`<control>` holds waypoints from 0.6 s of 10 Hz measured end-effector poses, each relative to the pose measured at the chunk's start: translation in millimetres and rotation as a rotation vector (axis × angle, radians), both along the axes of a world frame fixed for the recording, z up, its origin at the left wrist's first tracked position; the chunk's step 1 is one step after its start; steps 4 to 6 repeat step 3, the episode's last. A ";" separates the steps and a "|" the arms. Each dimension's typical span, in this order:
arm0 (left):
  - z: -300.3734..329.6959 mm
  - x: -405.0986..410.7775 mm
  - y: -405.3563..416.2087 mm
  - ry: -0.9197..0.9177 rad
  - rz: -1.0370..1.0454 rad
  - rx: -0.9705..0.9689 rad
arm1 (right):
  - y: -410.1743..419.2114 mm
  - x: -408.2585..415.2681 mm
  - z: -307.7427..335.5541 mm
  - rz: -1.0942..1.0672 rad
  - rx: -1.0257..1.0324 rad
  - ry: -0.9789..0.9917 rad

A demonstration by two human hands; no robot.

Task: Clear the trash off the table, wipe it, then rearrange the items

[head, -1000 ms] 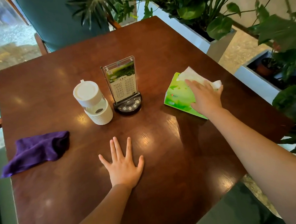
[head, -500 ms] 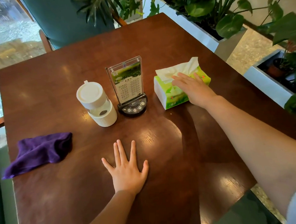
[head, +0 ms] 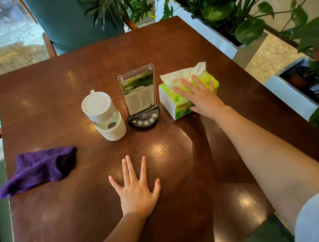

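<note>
The brown table (head: 169, 46) fills most of the view, with a teal chair (head: 70, 23) behind it and white planters (head: 219, 41) of leafy plants along its right side. A purple cloth (head: 41, 169) lies crumpled near the left edge. The right hand (head: 200, 98) rests flat on the green tissue pack (head: 174, 105), fingers spread and straight, a white tissue sticking up just beyond them. The left hand (head: 136, 192) lies palm down on bare wood near the front, fingers spread. The pack sits just right of the menu stand (head: 138, 92), whose black base nearly meets a white cup (head: 104, 114) on its left.
</note>
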State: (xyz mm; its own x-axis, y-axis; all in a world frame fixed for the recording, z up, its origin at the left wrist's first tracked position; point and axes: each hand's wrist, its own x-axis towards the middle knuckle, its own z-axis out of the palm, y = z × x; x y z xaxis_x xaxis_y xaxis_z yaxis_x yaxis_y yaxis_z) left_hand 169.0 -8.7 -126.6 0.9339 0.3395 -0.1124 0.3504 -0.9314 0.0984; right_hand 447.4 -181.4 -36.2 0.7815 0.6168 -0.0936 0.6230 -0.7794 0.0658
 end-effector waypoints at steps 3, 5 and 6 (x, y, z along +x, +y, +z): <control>-2.3 -0.4 -0.5 -0.048 -0.011 -0.012 | 12.5 -4.7 4.3 -0.062 0.005 -0.067; -2.3 -0.4 -0.5 -0.048 -0.011 -0.012 | 12.5 -4.7 4.3 -0.062 0.005 -0.067; -2.3 -0.4 -0.5 -0.048 -0.011 -0.012 | 12.5 -4.7 4.3 -0.062 0.005 -0.067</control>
